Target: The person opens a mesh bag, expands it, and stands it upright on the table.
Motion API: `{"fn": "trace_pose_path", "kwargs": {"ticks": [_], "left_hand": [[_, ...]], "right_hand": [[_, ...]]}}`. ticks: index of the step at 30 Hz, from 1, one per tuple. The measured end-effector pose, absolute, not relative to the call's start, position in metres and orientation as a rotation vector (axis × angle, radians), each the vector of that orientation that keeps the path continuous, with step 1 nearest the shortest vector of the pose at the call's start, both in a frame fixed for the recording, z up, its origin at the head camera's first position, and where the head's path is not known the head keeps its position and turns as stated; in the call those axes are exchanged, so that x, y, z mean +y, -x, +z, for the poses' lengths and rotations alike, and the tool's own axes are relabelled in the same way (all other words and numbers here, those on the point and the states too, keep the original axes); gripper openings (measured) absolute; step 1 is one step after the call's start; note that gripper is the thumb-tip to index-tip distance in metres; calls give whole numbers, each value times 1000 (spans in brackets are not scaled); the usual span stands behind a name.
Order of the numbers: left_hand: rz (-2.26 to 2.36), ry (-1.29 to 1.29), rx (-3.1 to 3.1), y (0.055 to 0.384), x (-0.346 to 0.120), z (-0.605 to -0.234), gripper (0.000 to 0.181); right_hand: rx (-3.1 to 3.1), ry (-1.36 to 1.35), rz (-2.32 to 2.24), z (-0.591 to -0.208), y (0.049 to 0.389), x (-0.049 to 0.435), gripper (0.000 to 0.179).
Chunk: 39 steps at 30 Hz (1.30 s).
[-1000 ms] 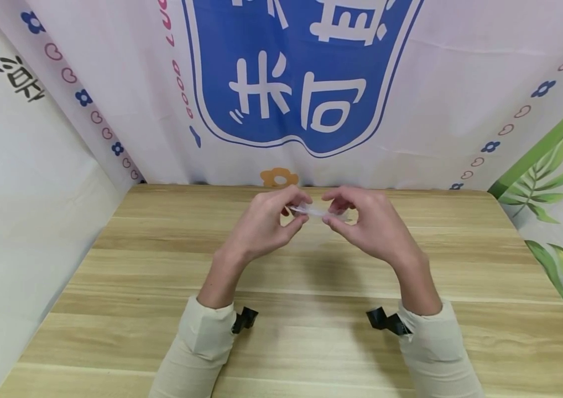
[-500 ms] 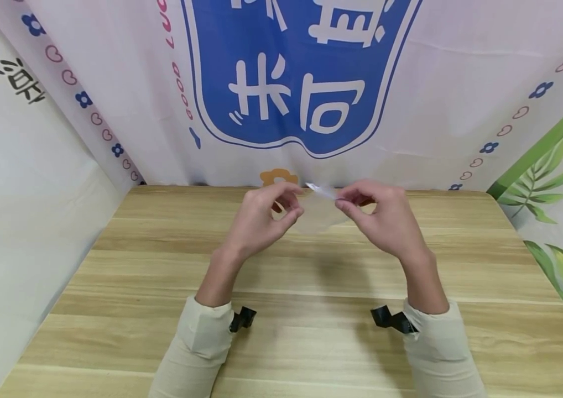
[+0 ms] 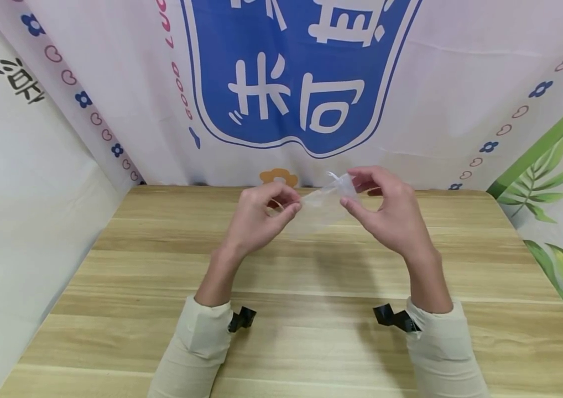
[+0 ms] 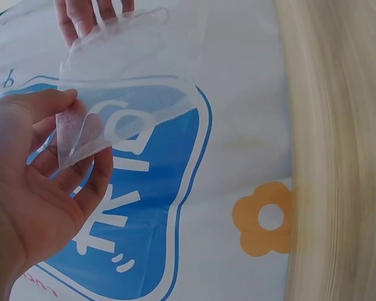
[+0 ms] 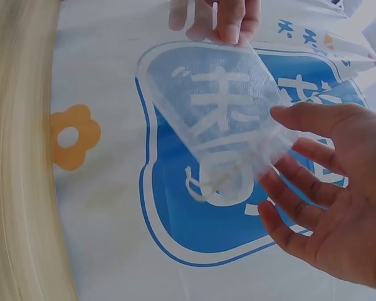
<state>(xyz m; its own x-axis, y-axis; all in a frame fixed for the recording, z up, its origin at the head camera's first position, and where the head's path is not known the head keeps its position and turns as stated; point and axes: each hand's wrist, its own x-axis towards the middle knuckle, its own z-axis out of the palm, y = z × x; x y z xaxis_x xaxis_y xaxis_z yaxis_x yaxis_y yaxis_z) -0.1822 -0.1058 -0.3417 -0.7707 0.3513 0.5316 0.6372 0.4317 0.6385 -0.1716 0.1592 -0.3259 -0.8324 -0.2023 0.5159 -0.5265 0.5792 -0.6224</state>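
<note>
A thin, see-through white drawstring pouch (image 3: 322, 210) is held up between my two hands above the far part of the table. My left hand (image 3: 264, 218) pinches one bottom corner; in the left wrist view its thumb lies on the near face of the pouch (image 4: 128, 59), with fingers behind. At the gathered top edge, my right hand (image 3: 388, 207) holds the pouch (image 5: 222, 94) between thumb and forefinger, the other fingers spread loosely. A short loop of white cord (image 5: 193, 185) sticks out from that edge in the right wrist view.
The wood-grain table (image 3: 281, 342) stretches below both arms. Behind it hangs a white cloth (image 3: 436, 110) with a blue printed sign and an orange flower (image 3: 279, 177). Black straps (image 3: 241, 319) show at the cuffs.
The right hand has moved right and slightly up, drawing the pouch out wider. The left hand, apart from the pouch's upper edge earlier, now pinches its corner.
</note>
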Motion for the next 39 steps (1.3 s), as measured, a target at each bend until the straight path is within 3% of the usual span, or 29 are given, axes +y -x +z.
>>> {"fn": "trace_pose_path", "kwargs": {"ticks": [9,19,25,32,39], "left_hand": [[-1148,938,-2410,180,-98,-343,4],[-1190,925,-2402,179,-97,-342,14],[-1348,803,-2370,182,-102,-342,33],[-1419,797,-2300,182,-103,-343,10],[-1367,811,-2303,182,-101,-342,13]], "right_hand": [[-2374,-775,965,-330,171,146,48],[-2486,-825,972,-330,168,142,7],[-2406,-676,1116,-328,170,151,5],[-2391,-613,1148,-327,171,156,5],[-2453,-622,1098,-327,170,156,6]]}}
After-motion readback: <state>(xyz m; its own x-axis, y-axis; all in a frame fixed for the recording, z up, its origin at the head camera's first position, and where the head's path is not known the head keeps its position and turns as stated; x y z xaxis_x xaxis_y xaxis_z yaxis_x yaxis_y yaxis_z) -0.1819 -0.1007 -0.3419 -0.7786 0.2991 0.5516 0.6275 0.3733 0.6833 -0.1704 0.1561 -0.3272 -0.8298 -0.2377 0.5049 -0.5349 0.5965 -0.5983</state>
